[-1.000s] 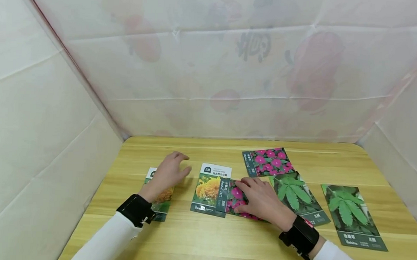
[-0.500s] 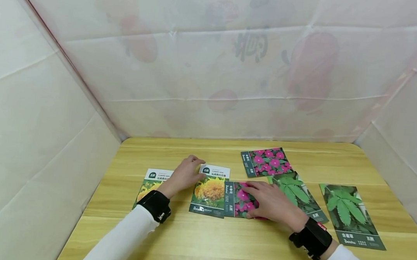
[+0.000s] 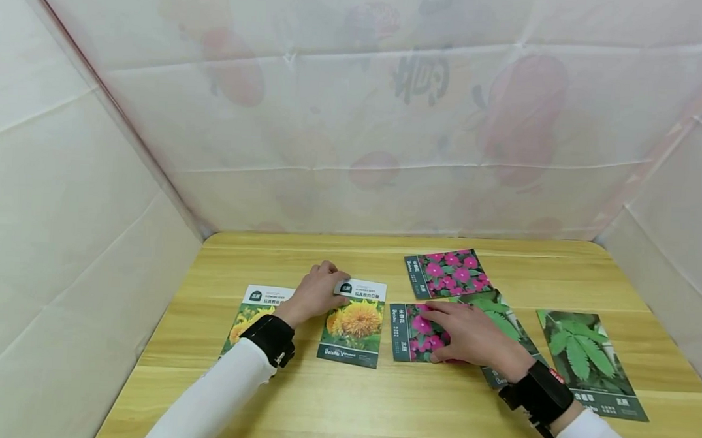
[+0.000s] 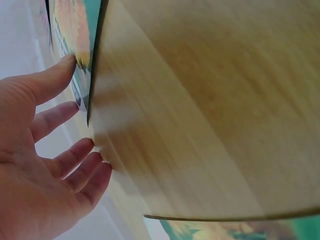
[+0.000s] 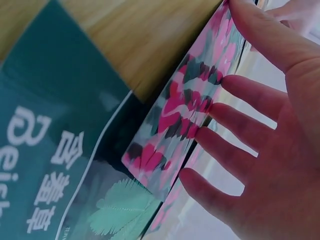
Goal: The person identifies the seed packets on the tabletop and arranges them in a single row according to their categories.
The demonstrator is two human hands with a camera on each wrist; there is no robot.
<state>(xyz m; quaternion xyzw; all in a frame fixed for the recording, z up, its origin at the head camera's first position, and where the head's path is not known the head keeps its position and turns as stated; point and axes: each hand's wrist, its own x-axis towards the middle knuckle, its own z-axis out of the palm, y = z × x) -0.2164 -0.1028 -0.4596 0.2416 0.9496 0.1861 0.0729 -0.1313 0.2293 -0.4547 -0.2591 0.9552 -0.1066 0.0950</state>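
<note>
My left hand (image 3: 315, 294) holds the top left corner of a yellow sunflower seed packet (image 3: 355, 327) between thumb and forefinger. In the left wrist view that packet (image 4: 80, 22) stands at the thumb tip, the other fingers loosely bent below it. To its right, my right hand (image 3: 478, 335) grips a seed packet with pink flowers (image 3: 403, 335), turned sideways, the thumb on its near edge and the fingers along its far edge. The right wrist view shows the fingertips against this pink-flower packet (image 5: 172, 112); its right end is hidden by the hand in the head view.
A second sunflower packet (image 3: 247, 316) lies at the left, partly behind my left forearm. Another pink-flower packet (image 3: 451, 274) is farther back, overlapping a green-leaf packet (image 3: 498, 310) partly under my right hand. A second green-leaf packet (image 3: 583, 350) lies at the right. White sheeting (image 3: 355, 114) encloses the wooden table.
My left hand has moved right from the left sunflower packet to the middle one. My right hand has drawn the pink-flower packet right, off the middle sunflower packet, leaving a gap between them.
</note>
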